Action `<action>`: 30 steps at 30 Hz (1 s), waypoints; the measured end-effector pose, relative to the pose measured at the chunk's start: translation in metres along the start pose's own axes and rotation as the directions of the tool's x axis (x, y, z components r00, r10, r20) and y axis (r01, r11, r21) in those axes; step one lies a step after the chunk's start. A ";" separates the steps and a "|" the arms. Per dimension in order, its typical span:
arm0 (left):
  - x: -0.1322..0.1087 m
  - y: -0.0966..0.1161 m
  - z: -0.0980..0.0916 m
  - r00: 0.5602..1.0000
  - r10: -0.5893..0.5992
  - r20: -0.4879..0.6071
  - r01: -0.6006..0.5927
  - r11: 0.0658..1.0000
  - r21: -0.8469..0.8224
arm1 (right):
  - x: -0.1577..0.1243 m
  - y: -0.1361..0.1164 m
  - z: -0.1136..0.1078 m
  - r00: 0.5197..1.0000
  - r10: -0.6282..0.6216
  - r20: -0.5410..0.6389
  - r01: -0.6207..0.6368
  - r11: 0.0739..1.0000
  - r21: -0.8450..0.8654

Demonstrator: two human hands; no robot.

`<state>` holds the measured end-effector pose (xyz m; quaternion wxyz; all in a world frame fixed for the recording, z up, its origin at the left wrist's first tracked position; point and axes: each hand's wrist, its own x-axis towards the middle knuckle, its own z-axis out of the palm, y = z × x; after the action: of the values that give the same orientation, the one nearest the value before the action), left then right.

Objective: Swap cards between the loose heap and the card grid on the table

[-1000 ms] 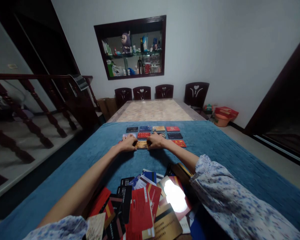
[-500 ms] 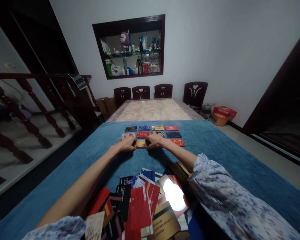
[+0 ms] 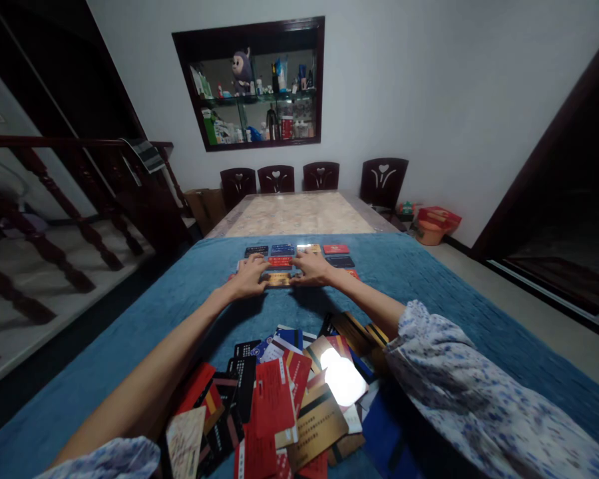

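Note:
Rows of plastic cards (image 3: 299,256) lie flat on a blue cloth (image 3: 419,286). My left hand (image 3: 248,277) and my right hand (image 3: 313,268) reach out over the nearest row, fingers stretched flat. Both touch the ends of a gold card (image 3: 278,280) lying between them. A red card (image 3: 280,262) lies just beyond it. Close to me sits a loose heap of several cards (image 3: 284,399), red, black, gold and blue.
The blue cloth covers the near part of a long marble-topped table (image 3: 299,213) with dark chairs (image 3: 383,181) at its far end. A wooden stair railing (image 3: 70,199) runs on the left. A wall niche with shelves (image 3: 252,86) hangs behind. A red basin (image 3: 436,223) sits on the floor at right.
Both hands have opened from curled to flat on the gold card and slid slightly away from me. The camera has tipped, so the whole scene has shifted a little.

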<state>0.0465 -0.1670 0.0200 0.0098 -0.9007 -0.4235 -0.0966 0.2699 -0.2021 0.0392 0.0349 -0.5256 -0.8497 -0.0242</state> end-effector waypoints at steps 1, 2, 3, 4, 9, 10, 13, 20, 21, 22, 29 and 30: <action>0.000 0.001 0.001 1.000 0.009 -0.025 -0.009 1.000 -0.005 | -0.003 0.002 -0.001 1.000 0.001 -0.012 -0.001 1.000 -0.007; -0.001 0.002 0.002 0.999 0.020 -0.050 -0.021 1.000 -0.011 | -0.006 0.004 -0.001 1.000 0.004 -0.024 -0.005 1.000 -0.012; -0.001 0.004 0.003 0.997 0.033 -0.072 -0.034 0.999 -0.018 | -0.009 0.006 -0.001 0.999 0.009 -0.036 -0.010 1.000 -0.015; -0.002 0.005 0.004 0.995 0.047 -0.088 -0.049 0.998 -0.025 | -0.012 0.009 -0.001 0.999 0.014 -0.048 -0.015 1.000 -0.015; -0.004 0.018 0.007 0.986 0.098 -0.136 -0.107 0.992 -0.060 | -0.028 0.023 0.002 0.995 -0.002 -0.097 0.002 1.000 0.006; -0.004 0.021 0.007 0.984 0.102 -0.143 -0.113 0.991 -0.066 | -0.031 0.025 0.003 0.994 -0.002 -0.105 0.003 1.000 0.008; -0.004 0.030 0.008 0.982 0.119 -0.144 -0.133 0.987 -0.091 | -0.043 0.030 0.004 0.993 0.033 -0.116 -0.032 0.999 0.014; -0.002 0.049 0.015 0.978 0.149 -0.148 -0.171 0.974 -0.146 | -0.072 0.040 0.004 0.988 0.080 -0.128 -0.078 0.997 0.024; -0.002 0.052 0.016 0.977 0.152 -0.146 -0.174 0.973 -0.150 | -0.077 0.042 0.005 0.988 0.083 -0.130 -0.080 0.996 0.027; -0.002 0.056 0.016 0.978 0.157 -0.141 -0.178 0.972 -0.151 | -0.081 0.043 0.005 0.988 0.086 -0.129 -0.083 0.996 0.029; -0.004 0.088 0.019 0.969 0.227 -0.100 -0.241 0.957 -0.159 | -0.115 0.054 0.009 0.985 0.122 -0.120 -0.117 0.992 0.044; -0.004 0.092 0.020 0.965 0.243 -0.098 -0.256 0.952 -0.168 | -0.120 0.055 0.010 0.984 0.128 -0.124 -0.123 0.991 0.048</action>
<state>0.1177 -0.2277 0.0058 -0.0429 -0.9399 -0.2951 -0.1664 0.3723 -0.2839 0.0189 0.1007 -0.5745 -0.8114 -0.0380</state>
